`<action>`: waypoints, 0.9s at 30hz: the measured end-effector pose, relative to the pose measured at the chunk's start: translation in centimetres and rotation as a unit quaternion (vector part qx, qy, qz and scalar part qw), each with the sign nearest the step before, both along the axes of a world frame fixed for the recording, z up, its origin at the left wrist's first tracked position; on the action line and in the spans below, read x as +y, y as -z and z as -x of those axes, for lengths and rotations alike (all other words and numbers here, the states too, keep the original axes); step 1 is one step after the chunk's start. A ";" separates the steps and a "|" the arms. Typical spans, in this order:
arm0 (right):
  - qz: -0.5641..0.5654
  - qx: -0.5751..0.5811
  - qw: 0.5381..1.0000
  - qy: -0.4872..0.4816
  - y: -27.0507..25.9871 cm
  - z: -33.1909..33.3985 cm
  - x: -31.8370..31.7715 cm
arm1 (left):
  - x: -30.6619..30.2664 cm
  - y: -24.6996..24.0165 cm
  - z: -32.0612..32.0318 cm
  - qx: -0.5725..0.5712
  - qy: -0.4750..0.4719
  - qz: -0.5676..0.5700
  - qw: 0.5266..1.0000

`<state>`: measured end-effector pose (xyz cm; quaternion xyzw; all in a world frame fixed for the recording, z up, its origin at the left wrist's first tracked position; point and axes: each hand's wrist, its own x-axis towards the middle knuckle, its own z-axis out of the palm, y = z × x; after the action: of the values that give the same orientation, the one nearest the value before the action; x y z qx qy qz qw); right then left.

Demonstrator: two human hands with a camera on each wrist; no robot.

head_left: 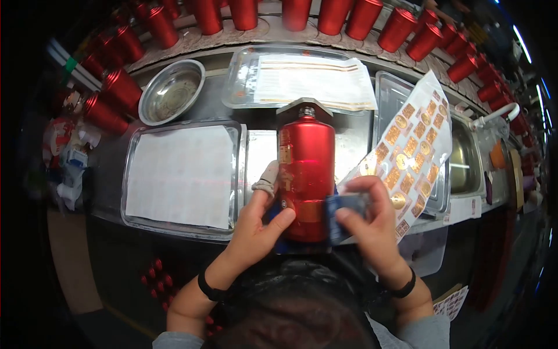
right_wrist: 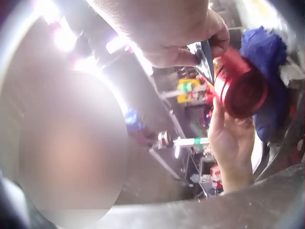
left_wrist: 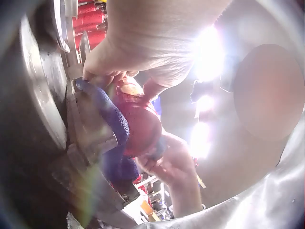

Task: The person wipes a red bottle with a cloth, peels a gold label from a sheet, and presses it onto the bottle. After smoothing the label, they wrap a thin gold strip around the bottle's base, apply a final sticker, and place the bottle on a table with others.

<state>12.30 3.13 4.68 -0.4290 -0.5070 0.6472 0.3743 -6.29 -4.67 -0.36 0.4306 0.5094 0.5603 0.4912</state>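
A red metal bottle (head_left: 306, 168) with a silver neck is seen at the middle of the counter (head_left: 212, 113), near its front edge. It is laid on a dark blue cloth (right_wrist: 267, 90) with the neck to the far side and the base to the near side. The bottle's near left flank is gripped by the left hand (head_left: 256, 224), with the thumb laid across the red wall and the fingers (head_left: 268, 180) curled along the left side. A small blue flat piece (head_left: 343, 212) is pinched by the right hand (head_left: 372, 224) between thumb and curled fingers, and is held against the bottle's near right flank. Just right of the bottle, a white sheet of gold stickers (head_left: 412, 145) is spread, partly under the right hand. To the left, a steel tray lined with white paper (head_left: 183, 174) is set. On the far side, a second lined steel tray (head_left: 302, 78) and a round steel bowl (head_left: 171, 92) are placed. A row of red metal cups (head_left: 296, 11) is ranged along the far edge, and a steel sink (head_left: 465, 166) is seen at the right
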 end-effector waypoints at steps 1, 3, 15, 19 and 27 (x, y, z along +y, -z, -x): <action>-0.141 -0.058 0.987 -0.049 0.0 0.7 -0.5 | 0.0 -0.1 0.0 -0.029 -0.002 0.004 1.000; -0.390 -0.158 0.900 -0.117 0.0 2.5 -0.5 | 0.1 0.1 0.2 -0.038 0.001 -0.007 0.999; -0.123 -0.094 0.987 0.052 3.8 -2.5 -0.6 | 0.6 0.2 -1.0 -0.008 -0.039 -0.014 0.999; -0.153 -0.077 0.985 0.011 5.2 -1.4 -0.1 | 1.2 -0.1 -1.5 -0.019 -0.051 0.000 0.999; -0.125 -0.027 0.991 0.028 5.5 -2.2 -0.3 | 1.3 0.3 -0.7 -0.046 -0.019 0.016 0.999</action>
<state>14.48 2.80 -0.78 -0.4097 -0.5816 0.5566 0.4292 -5.54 -3.36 -0.69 0.3868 0.5026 0.5806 0.5105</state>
